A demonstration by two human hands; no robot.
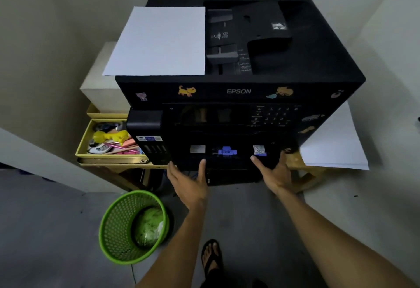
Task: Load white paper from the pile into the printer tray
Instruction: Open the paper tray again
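Nearest us: a sandalled foot and a green mesh bin on the floor. Both our hands are up at the printer tray, low on the front of the black printer. Left hand has fingers straight and slightly apart, thumb up against the tray front. Right hand has its thumb splayed toward the tray; its other fingers disappear behind the tray's edge, so we can't tell if they're hooked on it. Neither holds paper. The tray looks pulled out, blue guide showing, with no sheets visible inside. A white paper pile sits right of the printer, and more white paper lies on its lid. We judge the tray step is in hand; picking and loading are not yet done.
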